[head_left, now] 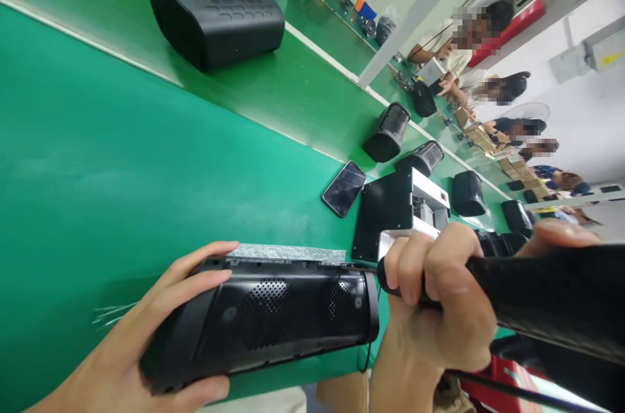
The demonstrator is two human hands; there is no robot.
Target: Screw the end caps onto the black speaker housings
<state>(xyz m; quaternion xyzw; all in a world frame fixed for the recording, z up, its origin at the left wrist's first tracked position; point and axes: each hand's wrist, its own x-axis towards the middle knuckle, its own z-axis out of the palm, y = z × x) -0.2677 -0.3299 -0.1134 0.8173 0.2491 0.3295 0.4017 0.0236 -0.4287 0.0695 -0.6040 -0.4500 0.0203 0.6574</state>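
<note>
My left hand (146, 341) grips one end of a black speaker housing (303, 315), its fingers over the top edge and its thumb along the near side. Two round patches of small holes show on the housing's upward face. Wrapped around a black electric screwdriver (541, 289) is my right hand (439, 296), at the right of the view. The driver's thin shaft reaches the far edge of the housing near its right end; whether its tip meets a screw is too small to tell. Behind the housing lies a grey speckled strip (293, 253).
A black and white box-shaped machine (390, 211) stands behind my right hand, a phone (344, 189) beside it. Another black speaker (219, 22) rests on the green conveyor belt (312, 100), with several more farther right. Co-workers (469, 48) sit along the far side.
</note>
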